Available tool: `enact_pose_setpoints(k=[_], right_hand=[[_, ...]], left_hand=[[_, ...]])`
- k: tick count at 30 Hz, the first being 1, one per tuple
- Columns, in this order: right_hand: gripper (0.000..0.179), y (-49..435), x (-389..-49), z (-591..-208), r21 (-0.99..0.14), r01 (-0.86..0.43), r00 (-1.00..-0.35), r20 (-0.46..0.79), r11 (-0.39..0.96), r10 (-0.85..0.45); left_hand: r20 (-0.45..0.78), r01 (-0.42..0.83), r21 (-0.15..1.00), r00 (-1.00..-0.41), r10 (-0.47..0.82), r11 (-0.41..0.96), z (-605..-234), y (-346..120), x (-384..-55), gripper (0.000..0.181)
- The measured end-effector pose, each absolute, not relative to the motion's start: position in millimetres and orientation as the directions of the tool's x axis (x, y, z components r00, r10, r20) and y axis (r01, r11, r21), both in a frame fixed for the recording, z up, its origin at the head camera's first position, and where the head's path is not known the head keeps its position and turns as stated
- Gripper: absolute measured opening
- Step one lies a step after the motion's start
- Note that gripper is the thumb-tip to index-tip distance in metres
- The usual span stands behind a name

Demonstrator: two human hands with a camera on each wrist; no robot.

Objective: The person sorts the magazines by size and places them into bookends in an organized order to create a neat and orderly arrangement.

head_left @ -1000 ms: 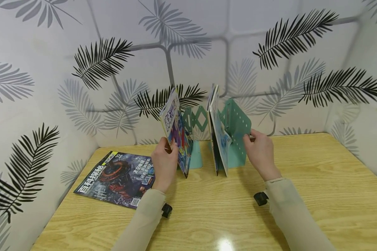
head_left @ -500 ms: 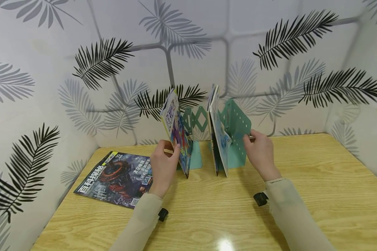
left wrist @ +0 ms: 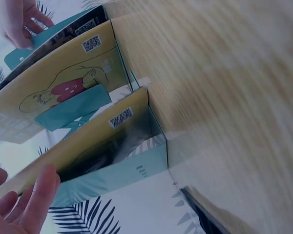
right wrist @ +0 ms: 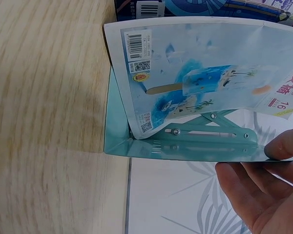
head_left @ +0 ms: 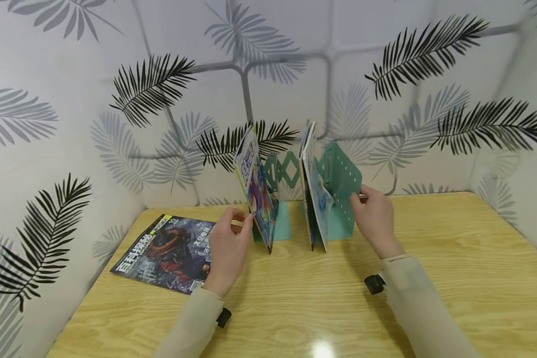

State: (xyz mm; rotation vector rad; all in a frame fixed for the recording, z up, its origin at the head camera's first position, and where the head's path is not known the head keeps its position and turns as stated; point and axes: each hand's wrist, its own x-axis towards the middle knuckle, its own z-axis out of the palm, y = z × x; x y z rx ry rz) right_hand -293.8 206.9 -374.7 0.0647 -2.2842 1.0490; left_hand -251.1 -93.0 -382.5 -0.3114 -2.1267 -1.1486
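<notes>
1 wood-grained desk [head_left: 304,303] fills the lower part of the head view. At its back centre stands a teal book rack [head_left: 284,226], both ends upright. Between them, a bright-covered magazine [head_left: 261,204] leans near the left end and at least 2 paler magazines [head_left: 316,194] tilt near the right end, with a gap between. Filling the rack seems well advanced; what looks left is the dark magazine [head_left: 170,258] lying flat at the frame's left. The right hand [head_left: 377,216], right of centre, angles inward, its grip clamped on the right panel [head_left: 338,169], thumb inside, fingers outside. The left hand [head_left: 229,243], left of centre, reaches up beside the leaning cover, grip apart; whether its thumb touches I cannot tell.
</notes>
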Motion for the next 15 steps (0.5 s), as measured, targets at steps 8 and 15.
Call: enact_pose_setpoints(k=[8,15], right_hand=[[0.026,206.6,-293.5,-374.0,-0.667,-0.299,-0.804,0.561,0.683,0.196],[0.027,205.9,-292.7,-374.1,-0.676,-0.282,-0.810,0.549,0.681,0.208]], left_hand=[[0.638,0.443,0.654,-0.759,-0.131,0.614,-382.5,-109.9,-240.0,0.007],[0.582,0.398,0.681,-0.803,-0.125,0.615,-384.7,-123.9,-228.5,0.006]])
